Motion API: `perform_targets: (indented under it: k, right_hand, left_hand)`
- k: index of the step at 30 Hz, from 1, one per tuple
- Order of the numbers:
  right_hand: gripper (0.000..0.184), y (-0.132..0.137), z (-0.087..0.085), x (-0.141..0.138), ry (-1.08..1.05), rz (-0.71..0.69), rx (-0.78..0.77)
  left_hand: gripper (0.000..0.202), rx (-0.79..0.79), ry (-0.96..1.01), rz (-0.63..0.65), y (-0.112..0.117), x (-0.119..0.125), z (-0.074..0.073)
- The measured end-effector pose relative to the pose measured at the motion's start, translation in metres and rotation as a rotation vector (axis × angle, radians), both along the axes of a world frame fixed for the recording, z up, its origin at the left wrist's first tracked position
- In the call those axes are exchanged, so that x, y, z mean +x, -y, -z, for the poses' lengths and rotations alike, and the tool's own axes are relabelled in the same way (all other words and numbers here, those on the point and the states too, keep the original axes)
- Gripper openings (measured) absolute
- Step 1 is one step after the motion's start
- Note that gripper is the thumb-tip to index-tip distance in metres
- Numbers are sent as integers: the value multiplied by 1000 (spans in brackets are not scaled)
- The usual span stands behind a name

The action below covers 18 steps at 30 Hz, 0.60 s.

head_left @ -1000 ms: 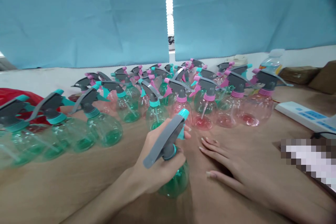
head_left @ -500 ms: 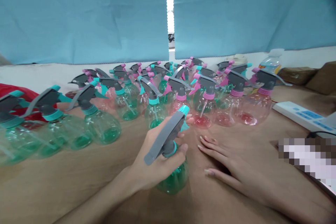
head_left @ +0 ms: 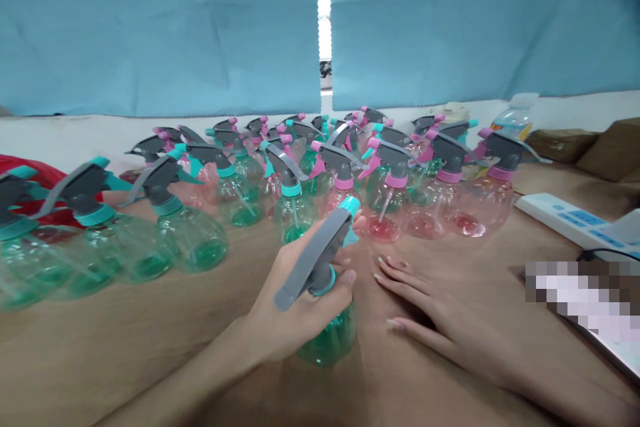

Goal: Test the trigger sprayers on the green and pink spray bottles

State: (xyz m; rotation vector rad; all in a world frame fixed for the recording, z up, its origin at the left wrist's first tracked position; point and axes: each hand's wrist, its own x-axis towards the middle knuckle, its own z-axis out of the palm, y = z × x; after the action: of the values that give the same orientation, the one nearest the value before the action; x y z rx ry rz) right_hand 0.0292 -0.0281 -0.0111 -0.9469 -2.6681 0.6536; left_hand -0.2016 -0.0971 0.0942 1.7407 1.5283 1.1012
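My left hand [head_left: 295, 300] is wrapped round the neck of a green spray bottle [head_left: 327, 340] that stands on the brown table [head_left: 150, 347] in front of me. Its grey trigger head with a teal nozzle [head_left: 320, 250] points away and to the right. My right hand [head_left: 435, 310] lies flat on the table just right of that bottle, fingers stretched out, holding nothing. Behind both hands stand several green and pink spray bottles [head_left: 340, 180] with grey heads.
More green bottles [head_left: 185, 227] line the table's left side, with a red bag [head_left: 30, 173] behind them. A white panel with blue buttons [head_left: 565, 217], a water bottle [head_left: 515, 120] and brown boxes [head_left: 595, 147] sit at the right. Blue curtains [head_left: 160, 27] hang at the back.
The view has shifted slightly, and my left hand with the green bottle has edged a little away from me. My right hand stays flat on the table.
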Motion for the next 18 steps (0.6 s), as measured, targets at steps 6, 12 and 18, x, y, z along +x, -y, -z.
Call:
perform_targets:
  k: [6, 12, 18]
  right_hand:
    - [62, 0, -2, 0, 15, -3, -7]
    - [66, 1, -6, -2, 61, -9, -9]
    - [64, 0, -6, -2, 76, -7, 8]
  left_hand:
    - [48, -37, 42, 66, -2, 0, -3]
    - [45, -62, 35, 41, -1, 2, -6]
    - [43, -35, 69, 83, -3, 0, -4]
